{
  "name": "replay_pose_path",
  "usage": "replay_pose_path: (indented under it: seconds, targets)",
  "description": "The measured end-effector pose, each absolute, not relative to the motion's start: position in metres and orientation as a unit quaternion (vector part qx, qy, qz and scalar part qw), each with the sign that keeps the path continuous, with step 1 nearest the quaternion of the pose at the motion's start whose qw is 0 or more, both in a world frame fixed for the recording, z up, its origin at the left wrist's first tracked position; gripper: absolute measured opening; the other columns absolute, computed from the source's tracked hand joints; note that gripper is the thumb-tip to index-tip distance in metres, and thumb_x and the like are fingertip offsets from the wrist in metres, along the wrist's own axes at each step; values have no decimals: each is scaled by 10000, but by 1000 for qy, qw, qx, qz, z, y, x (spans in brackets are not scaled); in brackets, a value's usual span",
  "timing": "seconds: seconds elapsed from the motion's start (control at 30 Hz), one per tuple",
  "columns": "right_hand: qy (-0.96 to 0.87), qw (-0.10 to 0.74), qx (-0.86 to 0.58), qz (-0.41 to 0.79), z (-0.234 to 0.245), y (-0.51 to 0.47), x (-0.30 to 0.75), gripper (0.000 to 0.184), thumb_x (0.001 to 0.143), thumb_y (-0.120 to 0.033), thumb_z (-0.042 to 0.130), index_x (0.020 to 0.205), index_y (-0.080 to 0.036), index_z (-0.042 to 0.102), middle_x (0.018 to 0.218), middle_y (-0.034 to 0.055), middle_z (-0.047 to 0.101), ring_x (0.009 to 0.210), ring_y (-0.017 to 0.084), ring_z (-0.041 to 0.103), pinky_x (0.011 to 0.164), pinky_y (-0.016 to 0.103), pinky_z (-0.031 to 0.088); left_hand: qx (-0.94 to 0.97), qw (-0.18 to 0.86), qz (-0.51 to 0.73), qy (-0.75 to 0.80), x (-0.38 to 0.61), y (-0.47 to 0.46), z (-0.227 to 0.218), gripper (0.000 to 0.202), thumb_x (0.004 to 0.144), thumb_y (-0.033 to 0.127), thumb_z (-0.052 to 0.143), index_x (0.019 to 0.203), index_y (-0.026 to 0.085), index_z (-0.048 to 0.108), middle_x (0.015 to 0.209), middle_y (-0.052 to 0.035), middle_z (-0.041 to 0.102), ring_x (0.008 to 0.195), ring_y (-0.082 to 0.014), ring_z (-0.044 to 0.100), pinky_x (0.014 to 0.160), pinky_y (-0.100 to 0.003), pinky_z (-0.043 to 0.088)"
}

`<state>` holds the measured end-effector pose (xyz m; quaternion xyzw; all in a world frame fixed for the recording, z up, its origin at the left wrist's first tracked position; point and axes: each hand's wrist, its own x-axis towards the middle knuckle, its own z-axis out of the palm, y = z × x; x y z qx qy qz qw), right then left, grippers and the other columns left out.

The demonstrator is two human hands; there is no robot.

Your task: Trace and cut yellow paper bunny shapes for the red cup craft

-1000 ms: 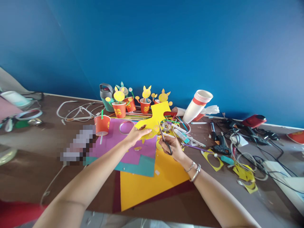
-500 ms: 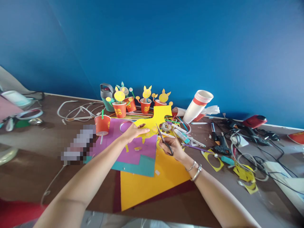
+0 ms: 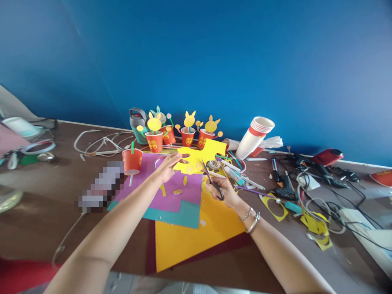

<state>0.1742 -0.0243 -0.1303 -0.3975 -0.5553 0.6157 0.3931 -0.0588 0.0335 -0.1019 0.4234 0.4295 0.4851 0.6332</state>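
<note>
My left hand (image 3: 167, 167) pinches the left edge of a yellow paper sheet (image 3: 202, 156) with leaf-shaped holes cut in it, held flat above the table. My right hand (image 3: 221, 190) grips black scissors (image 3: 212, 180), blades pointing up toward the sheet's lower edge. Small yellow cut-outs (image 3: 178, 191) lie on the purple paper (image 3: 143, 183) below. A large yellow sheet (image 3: 196, 228) and a teal sheet (image 3: 180, 214) lie under my hands.
Red paper cups with yellow bunny toppers (image 3: 188, 132) stand at the back by a grey jug (image 3: 136, 122). A tilted stack of paper cups (image 3: 255, 136), a glue gun (image 3: 286, 188), cables (image 3: 324, 192), yellow scraps (image 3: 317, 228) and tape rolls (image 3: 36, 147) crowd the table.
The yellow sheet has turned and tilted flatter, moving slightly right. My left hand shifted its hold to the sheet's left edge. A small yellow piece has dropped onto the purple paper.
</note>
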Motion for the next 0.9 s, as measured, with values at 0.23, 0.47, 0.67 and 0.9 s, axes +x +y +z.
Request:
replay_pose_path:
  seconds: [0.23, 0.47, 0.67, 0.9]
  targets:
    - [-533, 469, -395, 583, -124, -29, 165, 387, 758, -530, 717, 691, -195, 534, 477, -78, 410, 365, 51, 312, 373, 217, 249, 463, 712, 427, 311, -44, 23, -114, 581, 475, 620, 848, 809, 166, 707, 816, -107, 727, 804, -236, 675, 676, -293, 508]
    - [-534, 488, -401, 562, -126, -32, 157, 362, 768, -479, 718, 653, -204, 511, 496, -73, 382, 399, 56, 299, 381, 224, 220, 468, 566, 496, 463, -6, -5, -103, 331, 655, 499, 800, 794, 216, 699, 668, -20, 687, 777, -227, 672, 666, -308, 517]
    - [-534, 464, -397, 585, -138, -32, 157, 260, 751, -400, 713, 706, -197, 556, 522, -68, 420, 401, 53, 318, 378, 211, 239, 487, 555, 532, 415, 5, -11, -103, 336, 730, 537, 721, 786, 206, 735, 869, -35, 750, 960, -236, 676, 890, -332, 507]
    - [-535, 456, -399, 589, -126, -32, 157, 308, 741, -470, 717, 723, -192, 586, 486, -76, 405, 382, 57, 321, 379, 214, 250, 522, 551, 499, 417, -1, -5, -112, 329, 757, 518, 702, 818, 198, 745, 879, -35, 752, 924, -229, 670, 873, -331, 495]
